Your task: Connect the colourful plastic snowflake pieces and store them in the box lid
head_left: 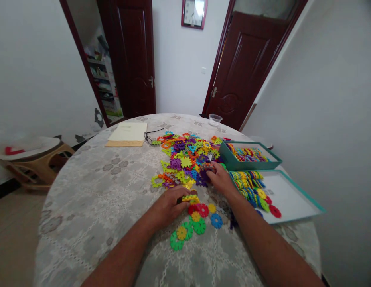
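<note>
My left hand point(172, 202) is closed around a small stack of toothed plastic pieces, yellow point(191, 198) and brown, near the front of the pile. My right hand point(219, 177) reaches to the right side of the heap of colourful plastic gear pieces point(185, 162). Its fingers are pinched on a brownish gear piece point(208, 167), partly hidden by the fingers. Below my left hand lie loose round notched discs: red point(203, 210), blue point(216, 220), green point(199, 225) and yellow point(181, 233).
To the right stands a green box point(229, 159) with rows of colourful pieces. Its shallow lid point(296, 195) holds more rows and loose discs. Paper on a folder point(127, 132), eyeglasses point(148, 138) and a clear plastic bowl point(214, 119) are on the round table point(92, 191) with a lace-patterned cloth.
</note>
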Tool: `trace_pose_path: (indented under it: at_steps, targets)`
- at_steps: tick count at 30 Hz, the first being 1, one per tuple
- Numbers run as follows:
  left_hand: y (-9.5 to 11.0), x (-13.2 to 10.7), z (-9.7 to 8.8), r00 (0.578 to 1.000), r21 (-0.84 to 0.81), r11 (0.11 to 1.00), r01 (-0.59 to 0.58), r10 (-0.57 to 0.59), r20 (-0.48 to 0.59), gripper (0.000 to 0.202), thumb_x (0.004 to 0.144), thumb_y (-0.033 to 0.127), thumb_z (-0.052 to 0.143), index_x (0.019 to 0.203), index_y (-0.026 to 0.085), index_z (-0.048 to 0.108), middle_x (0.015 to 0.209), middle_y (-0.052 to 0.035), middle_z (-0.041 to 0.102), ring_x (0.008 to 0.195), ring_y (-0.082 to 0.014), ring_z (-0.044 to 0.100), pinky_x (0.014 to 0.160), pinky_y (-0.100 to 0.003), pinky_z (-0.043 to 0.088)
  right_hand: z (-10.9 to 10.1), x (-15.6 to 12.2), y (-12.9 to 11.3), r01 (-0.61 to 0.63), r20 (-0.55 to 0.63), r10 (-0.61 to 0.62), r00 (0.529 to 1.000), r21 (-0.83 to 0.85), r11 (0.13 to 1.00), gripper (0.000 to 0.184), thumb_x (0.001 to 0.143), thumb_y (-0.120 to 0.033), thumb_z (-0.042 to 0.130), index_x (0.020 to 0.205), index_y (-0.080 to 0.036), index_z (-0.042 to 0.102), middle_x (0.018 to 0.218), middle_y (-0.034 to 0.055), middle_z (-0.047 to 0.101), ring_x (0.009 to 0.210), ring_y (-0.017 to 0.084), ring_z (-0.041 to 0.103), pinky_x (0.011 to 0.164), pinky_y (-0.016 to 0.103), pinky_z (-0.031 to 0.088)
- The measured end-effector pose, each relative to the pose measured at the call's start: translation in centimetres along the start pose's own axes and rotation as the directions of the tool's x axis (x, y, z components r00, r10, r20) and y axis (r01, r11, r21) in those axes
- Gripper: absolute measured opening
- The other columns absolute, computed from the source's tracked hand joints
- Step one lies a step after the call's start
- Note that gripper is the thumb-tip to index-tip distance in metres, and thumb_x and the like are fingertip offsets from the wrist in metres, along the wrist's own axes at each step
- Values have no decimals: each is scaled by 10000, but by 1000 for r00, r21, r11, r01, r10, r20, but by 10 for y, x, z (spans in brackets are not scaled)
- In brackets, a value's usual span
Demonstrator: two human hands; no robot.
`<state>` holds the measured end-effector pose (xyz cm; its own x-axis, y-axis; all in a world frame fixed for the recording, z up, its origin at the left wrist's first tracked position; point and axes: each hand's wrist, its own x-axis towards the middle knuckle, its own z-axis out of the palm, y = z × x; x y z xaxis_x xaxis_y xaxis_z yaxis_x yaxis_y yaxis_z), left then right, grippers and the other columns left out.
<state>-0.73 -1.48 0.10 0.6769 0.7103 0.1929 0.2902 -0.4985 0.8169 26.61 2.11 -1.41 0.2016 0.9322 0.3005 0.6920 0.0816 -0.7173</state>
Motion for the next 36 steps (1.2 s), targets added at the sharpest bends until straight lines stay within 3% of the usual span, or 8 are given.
trace_pose_path:
  at_steps: [5, 10, 14, 19, 23, 28, 31, 36]
  targets:
    - [-3, -1, 0, 994, 83, 990, 111, -113, 14, 177, 957, 333, 633, 971, 198, 747, 946, -26, 743, 875, -189, 633, 771, -279, 446, 12, -1, 9, 0, 28, 1, 1000, -39, 999, 253, 847, -316, 522, 1031, -213, 660, 952, 51, 708, 914, 243, 643, 842, 340, 487]
    - [-5, -1, 1, 995, 103, 990, 100, -101, 3, 154, 955, 291, 612, 955, 198, 735, 924, -14, 730, 868, -175, 621, 760, -272, 412, 13, -11, -3, 55, -70, -63, 996, -115, 992, 276, 866, -302, 539, 1109, -211, 634, 1101, 93, 696, 1067, 265, 636, 965, 376, 488]
    - [-4, -1, 1, 994, 108, 988, 110, -112, 15, 162, 942, 270, 594, 970, 193, 735, 938, -26, 736, 886, -189, 626, 780, -282, 428, 0, -24, -23, 73, -36, -76, 996, -83, 994, 404, 867, -256, 564, 1269, -218, 585, 1200, 98, 687, 1110, 261, 649, 989, 382, 495]
    - [2, -1, -1, 991, 76, 988, 132, -134, 16, 168, 929, 269, 592, 986, 198, 734, 982, -36, 746, 925, -209, 647, 827, -292, 459, -32, -24, -42, 54, 225, -34, 974, -83, 995, 474, 829, -209, 606, 1300, -227, 649, 1174, 75, 735, 1059, 259, 677, 935, 362, 505]
    - [1, -1, -1, 990, 20, 990, 138, -138, 0, 259, 949, 312, 592, 1152, 225, 728, 1068, -49, 761, 963, -220, 660, 861, -297, 474, -60, 17, -44, 87, 272, -55, 961, -107, 990, 401, 800, -199, 640, 1188, -237, 736, 1079, 46, 769, 936, 240, 685, 845, 332, 511]
    - [-11, -3, 5, 978, 54, 977, 206, -203, -46, 363, 947, 350, 607, 1289, 246, 669, 1109, -68, 756, 979, -238, 662, 862, -322, 466, -89, 114, -35, -80, -36, 74, 997, -173, 982, 328, 770, -203, 691, 1086, -172, 768, 964, 80, 770, 814, 218, 673, 754, 315, 532]
    - [-15, -4, 7, 974, 69, 972, 223, -219, -54, 391, 955, 352, 596, 1333, 257, 629, 1056, -52, 747, 907, -218, 653, 809, -314, 443, -101, 162, -26, -143, -160, 116, 980, -168, 975, 446, 795, -193, 656, 1231, -120, 713, 1043, 119, 760, 830, 207, 683, 740, 316, 554]
    - [-10, -3, 5, 974, 104, 969, 225, -221, -45, 269, 960, 347, 580, 1203, 248, 638, 910, -14, 708, 823, -193, 618, 736, -296, 398, -106, 175, -15, -150, -211, 107, 972, -199, 968, 569, 826, -199, 641, 1382, -79, 629, 1309, 203, 683, 1004, 238, 694, 858, 365, 569]
